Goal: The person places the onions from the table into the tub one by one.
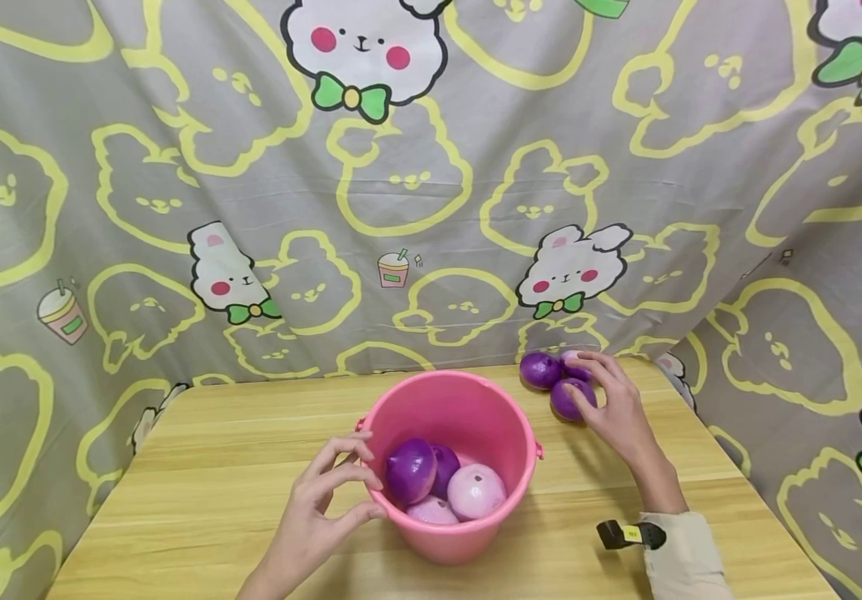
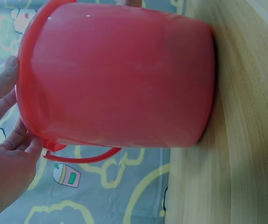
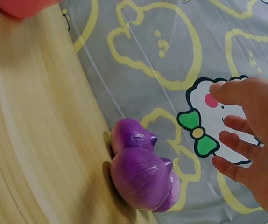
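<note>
A pink bucket (image 1: 453,546) stands on the table, holding several toy onions: a purple onion (image 1: 411,471) lies at its left, and a pale pink one (image 1: 477,492) at its right. My left hand (image 1: 326,492) holds the bucket's left rim, with fingertips and thumb against it; the left wrist view shows the bucket's side. Over at the back right, my right hand (image 1: 614,408) hovers by three more purple onions, one of them (image 1: 539,370) left of it and another (image 1: 570,400) near its thumb. In the right wrist view that hand (image 3: 260,140) is apart from the onions (image 3: 141,179), fingers spread and holding nothing.
A wooden table (image 1: 251,433) carries everything. Behind and beside it hangs a grey curtain (image 1: 431,208) with bear and rabbit prints, close to the onions at the back edge. The bucket's pink handle (image 2: 85,158) hangs down along its side.
</note>
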